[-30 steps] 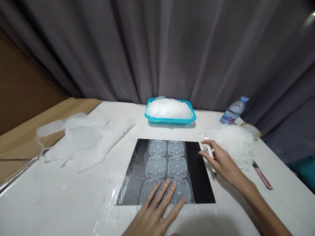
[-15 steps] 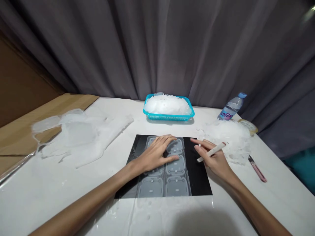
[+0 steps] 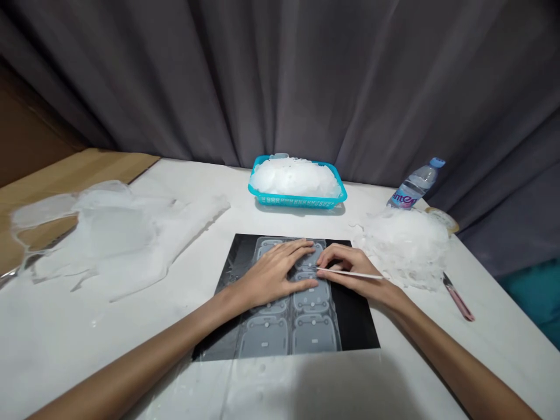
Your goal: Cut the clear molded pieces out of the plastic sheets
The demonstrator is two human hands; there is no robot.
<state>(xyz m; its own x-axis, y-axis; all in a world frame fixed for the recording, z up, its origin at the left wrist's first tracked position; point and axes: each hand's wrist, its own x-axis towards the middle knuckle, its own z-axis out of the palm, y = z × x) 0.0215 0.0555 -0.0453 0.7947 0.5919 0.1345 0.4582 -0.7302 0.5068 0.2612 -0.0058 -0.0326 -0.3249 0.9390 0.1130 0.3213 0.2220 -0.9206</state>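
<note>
A clear plastic sheet (image 3: 314, 333) moulded with rows of rounded-square shapes lies over a black mat (image 3: 356, 324). My left hand (image 3: 280, 271) rests flat on the sheet, fingers spread, covering part of its left column. In my right hand (image 3: 347, 265) is a slim white pen-like tool (image 3: 361, 274), pinched between thumb and fingers. Its thin tip points left and meets the sheet between the upper two shapes of the right column. Whether the tip is a blade I cannot make out.
A turquoise basket (image 3: 297, 202) heaped with translucent white pieces stands at the back. Plastic scraps (image 3: 405, 242), a tilted water bottle (image 3: 413, 186), a roll of tape (image 3: 444, 219) and a pink-handled cutter (image 3: 459, 300) are at right. Cut-out plastic sheeting (image 3: 118, 239) and cardboard (image 3: 87, 166) lie left.
My right hand has moved left from above the mat's right side onto the sheet, bringing the white tool's tip down to it. My left hand stays spread on the sheet.
</note>
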